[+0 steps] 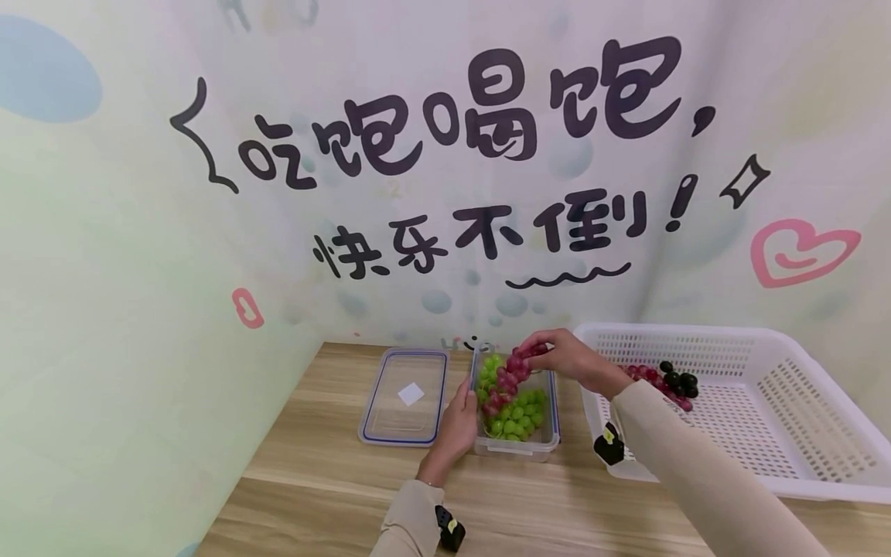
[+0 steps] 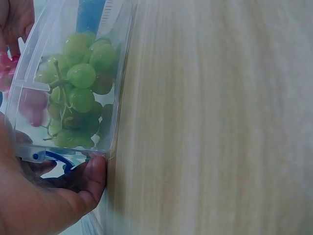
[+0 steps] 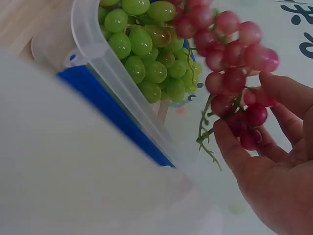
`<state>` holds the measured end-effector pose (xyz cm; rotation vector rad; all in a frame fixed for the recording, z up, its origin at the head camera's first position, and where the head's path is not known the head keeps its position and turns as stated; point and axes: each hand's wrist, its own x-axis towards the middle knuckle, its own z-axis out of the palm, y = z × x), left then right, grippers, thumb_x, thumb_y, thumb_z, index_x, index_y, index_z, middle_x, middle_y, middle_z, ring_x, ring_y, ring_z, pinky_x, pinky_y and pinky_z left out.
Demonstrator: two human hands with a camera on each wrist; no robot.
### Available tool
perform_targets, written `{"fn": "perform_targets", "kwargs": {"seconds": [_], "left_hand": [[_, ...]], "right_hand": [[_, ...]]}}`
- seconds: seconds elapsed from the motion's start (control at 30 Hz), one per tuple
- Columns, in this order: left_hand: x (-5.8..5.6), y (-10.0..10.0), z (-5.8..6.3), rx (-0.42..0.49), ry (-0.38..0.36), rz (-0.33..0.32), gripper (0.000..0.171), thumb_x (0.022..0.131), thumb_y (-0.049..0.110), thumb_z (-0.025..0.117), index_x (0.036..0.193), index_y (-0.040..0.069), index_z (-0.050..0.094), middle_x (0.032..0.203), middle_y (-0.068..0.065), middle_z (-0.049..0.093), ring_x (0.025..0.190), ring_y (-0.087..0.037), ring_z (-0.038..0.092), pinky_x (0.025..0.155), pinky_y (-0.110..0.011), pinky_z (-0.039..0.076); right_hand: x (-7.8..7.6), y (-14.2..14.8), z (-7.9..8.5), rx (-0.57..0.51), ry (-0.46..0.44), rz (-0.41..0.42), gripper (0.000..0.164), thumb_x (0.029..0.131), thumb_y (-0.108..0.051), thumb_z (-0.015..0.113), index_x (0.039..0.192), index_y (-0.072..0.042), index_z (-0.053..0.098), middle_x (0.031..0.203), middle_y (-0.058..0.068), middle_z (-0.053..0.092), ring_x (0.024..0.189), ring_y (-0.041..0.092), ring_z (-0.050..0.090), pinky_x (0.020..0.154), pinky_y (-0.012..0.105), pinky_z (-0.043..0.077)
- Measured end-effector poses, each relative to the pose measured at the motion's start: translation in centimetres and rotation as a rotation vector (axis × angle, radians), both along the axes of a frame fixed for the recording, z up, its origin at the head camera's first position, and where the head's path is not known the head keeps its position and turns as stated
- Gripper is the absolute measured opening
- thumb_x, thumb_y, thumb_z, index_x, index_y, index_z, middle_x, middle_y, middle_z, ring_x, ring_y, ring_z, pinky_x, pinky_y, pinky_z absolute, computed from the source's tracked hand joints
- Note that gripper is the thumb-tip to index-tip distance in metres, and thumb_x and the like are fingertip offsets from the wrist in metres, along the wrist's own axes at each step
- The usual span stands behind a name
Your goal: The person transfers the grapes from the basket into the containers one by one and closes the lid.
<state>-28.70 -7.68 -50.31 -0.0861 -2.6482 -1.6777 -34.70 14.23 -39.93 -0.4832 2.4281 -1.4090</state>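
Observation:
My right hand (image 1: 571,360) grips the upper end of a bunch of red grapes (image 1: 511,377), thumb and fingers about it. The bunch hangs at a slant over a clear plastic food container (image 1: 518,447), its lower end among green grapes (image 1: 518,418). In the right wrist view, a thin green stem (image 3: 205,142) sticks out beside the fingers. At the container's left side, my left hand (image 1: 459,422) holds the wall. The left wrist view shows the thumb (image 2: 95,176) bent at its lower edge, with green grapes (image 2: 80,76) visible through the plastic.
A clear lid (image 1: 390,402) with a blue seal and a white paper square (image 1: 411,394) lies left of the container. To the right stands a white perforated basket (image 1: 738,433) with red grapes (image 1: 650,375) and black grapes (image 1: 678,381). A printed cloth (image 1: 431,309) hangs behind the table.

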Motion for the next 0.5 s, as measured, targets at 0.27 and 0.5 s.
{"fn": "perform_targets", "kwargs": {"seconds": [0.27,0.5], "left_hand": [[-0.1,0.1,0.0,0.004,0.000,-0.004,0.051,0.110,0.023,0.023,0.157,0.003,0.024,0.157,-0.022,0.033,0.144,-0.041,0.031,0.116,-0.057,0.027],[0.2,0.1,0.1,0.029,-0.010,-0.002,0.051,0.110,0.023,0.023,0.157,0.003,0.023,0.158,-0.023,0.031,0.143,-0.042,0.033,0.116,-0.056,0.028]], "right_hand": [[-0.1,0.0,0.0,0.020,-0.025,-0.059,0.024,0.097,-0.011,0.061,0.120,-0.007,0.066,0.140,0.017,0.055,0.133,0.045,0.046,0.107,0.063,0.039],[-0.3,1.0,0.6,0.051,-0.027,-0.119,0.026,0.098,-0.013,0.060,0.123,-0.010,0.066,0.146,0.017,0.050,0.136,0.042,0.044,0.107,0.058,0.041]]}}
